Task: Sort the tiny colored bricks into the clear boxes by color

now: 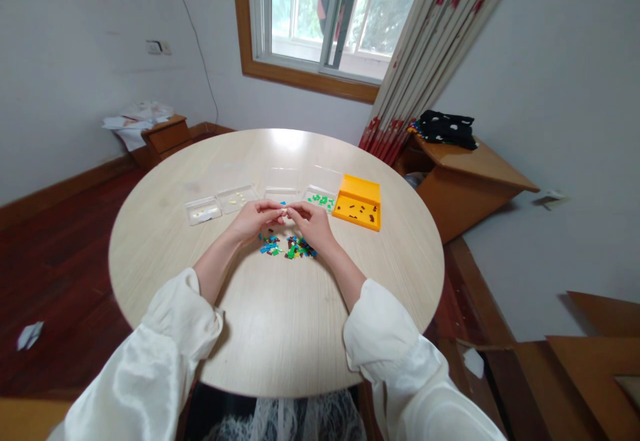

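Observation:
My left hand (257, 221) and my right hand (311, 223) meet fingertip to fingertip above the round table (270, 321). Between them is a small whitish piece (285, 211), pinched by the fingers of both hands. Just below my hands lie mixed small pieces in two loose heaps, a left heap (271, 247) and a right heap (299, 248), in blue, green, brown and some yellow. Behind my right hand, green pieces (321, 200) lie in a clear box. To its right, an open yellow box (356, 221) holds several dark brown pieces.
Clear boxes stand in a row at the left: one with whitish pieces (203, 211), one with pale yellow pieces (237, 199), and another clear box (281, 193) partly behind my hands. Beyond the table are a curtain (425, 47) and a wooden cabinet (465, 174).

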Demonstrator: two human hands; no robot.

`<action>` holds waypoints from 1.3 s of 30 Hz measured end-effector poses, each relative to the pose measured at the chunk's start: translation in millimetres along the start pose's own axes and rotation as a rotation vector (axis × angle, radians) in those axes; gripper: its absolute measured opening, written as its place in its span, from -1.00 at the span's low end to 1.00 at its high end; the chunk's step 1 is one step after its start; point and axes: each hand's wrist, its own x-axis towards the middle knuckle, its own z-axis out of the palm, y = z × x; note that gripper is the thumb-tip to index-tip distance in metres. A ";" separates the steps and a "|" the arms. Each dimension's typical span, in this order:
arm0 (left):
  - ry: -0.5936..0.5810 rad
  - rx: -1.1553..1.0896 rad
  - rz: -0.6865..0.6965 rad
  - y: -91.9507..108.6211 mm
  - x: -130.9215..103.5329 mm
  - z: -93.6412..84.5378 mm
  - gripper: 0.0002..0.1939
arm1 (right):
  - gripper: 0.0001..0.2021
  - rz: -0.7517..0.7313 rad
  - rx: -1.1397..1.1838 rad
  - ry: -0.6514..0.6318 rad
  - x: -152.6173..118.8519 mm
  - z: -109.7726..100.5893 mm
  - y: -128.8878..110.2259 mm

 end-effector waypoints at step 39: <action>0.076 -0.015 0.050 0.8 -0.3 -0.2 -0.67 | -0.84 0.047 0.062 -0.039 1.2 0.5 1.9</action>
